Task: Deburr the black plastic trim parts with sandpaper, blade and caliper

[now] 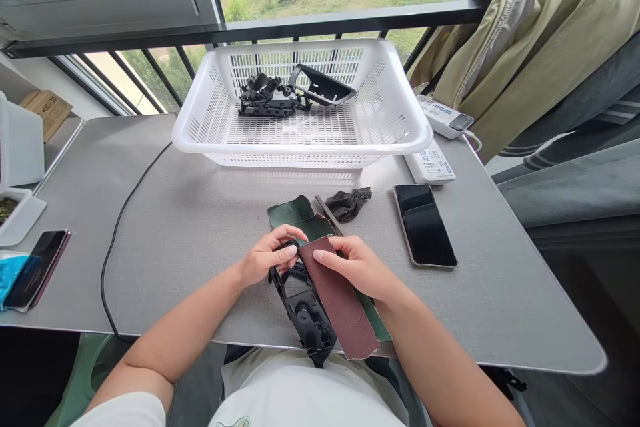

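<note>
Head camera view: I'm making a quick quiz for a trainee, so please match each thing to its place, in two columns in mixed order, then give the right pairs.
Things:
1. white basket
2. black phone
3. sandpaper strip
4. crumpled dark cloth

Places:
A. under the right hand
B. holding black plastic parts
C. near the green sheet
D. lying flat off to that hand's right

Pairs: 1B, 2D, 3A, 4C

Two hands work over one black plastic part and one strip of sandpaper. One white plastic basket holds two more black plastic parts. Two smartphones and two white power strips lie on one grey desk.
</note>
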A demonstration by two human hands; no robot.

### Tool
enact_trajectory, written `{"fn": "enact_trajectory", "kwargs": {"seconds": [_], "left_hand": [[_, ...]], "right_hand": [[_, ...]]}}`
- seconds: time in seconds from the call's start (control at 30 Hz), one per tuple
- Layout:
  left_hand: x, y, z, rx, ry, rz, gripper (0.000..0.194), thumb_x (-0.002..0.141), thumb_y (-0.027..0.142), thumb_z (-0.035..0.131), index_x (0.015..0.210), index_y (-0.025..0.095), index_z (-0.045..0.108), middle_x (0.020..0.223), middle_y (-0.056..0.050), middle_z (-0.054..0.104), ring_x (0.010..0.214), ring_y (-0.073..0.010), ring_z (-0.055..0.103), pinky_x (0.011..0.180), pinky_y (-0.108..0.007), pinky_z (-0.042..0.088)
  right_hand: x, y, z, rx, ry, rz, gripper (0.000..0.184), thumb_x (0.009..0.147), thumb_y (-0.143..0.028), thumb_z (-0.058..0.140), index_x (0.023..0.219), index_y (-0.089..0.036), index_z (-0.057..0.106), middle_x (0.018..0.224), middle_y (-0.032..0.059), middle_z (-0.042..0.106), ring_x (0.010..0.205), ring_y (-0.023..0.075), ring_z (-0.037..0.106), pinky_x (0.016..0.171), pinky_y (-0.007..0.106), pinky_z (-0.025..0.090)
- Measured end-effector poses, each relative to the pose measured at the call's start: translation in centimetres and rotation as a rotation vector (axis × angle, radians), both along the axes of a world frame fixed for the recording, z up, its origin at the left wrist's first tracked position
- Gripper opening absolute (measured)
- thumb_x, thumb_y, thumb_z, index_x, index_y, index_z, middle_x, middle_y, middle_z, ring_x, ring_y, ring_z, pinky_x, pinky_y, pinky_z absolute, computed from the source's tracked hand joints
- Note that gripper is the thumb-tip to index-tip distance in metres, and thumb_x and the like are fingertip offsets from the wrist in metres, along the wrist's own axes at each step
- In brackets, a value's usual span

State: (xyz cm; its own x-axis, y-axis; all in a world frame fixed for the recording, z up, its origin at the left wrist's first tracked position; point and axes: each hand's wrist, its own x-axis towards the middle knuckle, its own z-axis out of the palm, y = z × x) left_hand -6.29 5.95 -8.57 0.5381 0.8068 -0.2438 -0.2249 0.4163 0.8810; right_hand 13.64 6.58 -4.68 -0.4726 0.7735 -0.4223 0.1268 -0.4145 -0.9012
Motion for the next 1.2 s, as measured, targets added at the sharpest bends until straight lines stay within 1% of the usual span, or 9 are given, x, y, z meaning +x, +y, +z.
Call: {"fn": "enact_trajectory", "kwargs": {"seconds": [0.13,0.23,0.4,0.53,0.6,0.77,0.9,1.0,1.2], "left_hand": [[0.1,0.0,0.1,-0.015,-0.003,0.033,0.035,0.077,0.047,0.069,0.094,0.017,0.061,0.056,0.005,0.048,0.046,-0.006,0.036,0.045,-0.02,0.03],[0.2,0.2,0.0,-0.043,-0.029,0.095,0.032,0.076,0.046,0.07,0.081,0.015,0.062,0.052,0.004,0.048,0.043,-0.0051,0.034,0.042,-0.02,0.031],[0.1,0.9,0.4,-0.112,-0.121,0.345,0.027,0.074,0.04,0.074,0.078,0.017,0.061,0.058,0.003,0.057,0.042,-0.0062,0.045,0.043,-0.02,0.041],[-0.1,1.3,0.8,-0.165,-0.224,0.578,0.026,0.074,0.034,0.075,0.08,0.019,0.055,0.073,-0.002,0.07,0.064,-0.0116,0.064,0.069,-0.025,0.052],[-0.1,1.4,1.0,-0.197,-0.261,0.621,0.027,0.076,0.034,0.074,0.082,0.02,0.052,0.082,-0.005,0.074,0.074,-0.0136,0.067,0.077,-0.027,0.052],[0.1,1.1,1.4,-0.16,-0.252,0.678,0.031,0.076,0.039,0.074,0.088,0.021,0.052,0.095,-0.006,0.076,0.084,-0.0147,0.068,0.076,-0.026,0.052],[0.5,0.7,1.6,-0.077,-0.084,0.686,0.038,0.076,0.048,0.072,0.093,0.02,0.052,0.079,-0.003,0.074,0.059,-0.0081,0.057,0.049,-0.016,0.042],[0.6,0.5,1.8,-0.085,-0.044,0.577,0.043,0.074,0.049,0.073,0.097,0.022,0.049,0.07,0.002,0.069,0.042,-0.0059,0.047,0.034,-0.015,0.029],[0.5,0.1,2.1,-0.057,-0.132,0.432,0.045,0.069,0.035,0.08,0.095,0.022,0.045,0.074,0.004,0.065,0.059,-0.0078,0.057,0.053,-0.02,0.051]], "right_hand": [[0.2,-0.1,0.0,0.013,0.069,0.062,0.034,0.072,-0.045,0.068,0.058,-0.014,0.06,0.053,-0.0036,0.047,0.051,0.008,0.038,0.046,0.021,0.028],[0.7,-0.2,-0.1,-0.044,0.156,-0.021,0.036,0.068,-0.048,0.072,0.059,-0.015,0.06,0.051,-0.0033,0.048,0.047,0.0083,0.039,0.042,0.022,0.029],[2.0,0.2,0.1,-0.064,0.377,-0.447,0.028,0.071,-0.041,0.072,0.061,-0.017,0.061,0.049,-0.0029,0.049,0.042,0.0089,0.041,0.04,0.023,0.031],[2.9,1.1,0.9,0.167,0.618,-0.835,0.033,0.069,-0.027,0.071,0.046,-0.019,0.049,0.047,-0.0052,0.04,0.044,0.0074,0.038,0.05,0.024,0.045],[3.1,1.3,1.0,0.266,0.641,-0.922,0.036,0.069,-0.024,0.07,0.044,-0.019,0.045,0.047,-0.0054,0.04,0.044,0.0068,0.038,0.055,0.024,0.048],[2.4,0.0,0.2,0.285,0.416,-0.818,0.027,0.072,-0.037,0.07,0.054,-0.02,0.059,0.047,-0.0033,0.049,0.038,0.0088,0.04,0.04,0.025,0.039],[0.7,-1.1,-0.5,0.257,0.194,-0.632,0.03,0.07,-0.046,0.072,0.062,-0.018,0.064,0.051,-0.0011,0.055,0.041,0.0107,0.044,0.038,0.024,0.034],[-0.4,-1.3,-0.9,0.3,0.096,-0.465,0.034,0.072,-0.048,0.07,0.06,-0.017,0.062,0.053,-0.0017,0.054,0.047,0.0108,0.045,0.043,0.023,0.038],[-1.0,-1.1,-1.2,0.288,0.058,-0.378,0.036,0.074,-0.051,0.067,0.065,-0.017,0.065,0.057,-0.0003,0.057,0.052,0.0119,0.047,0.048,0.024,0.041]]}}
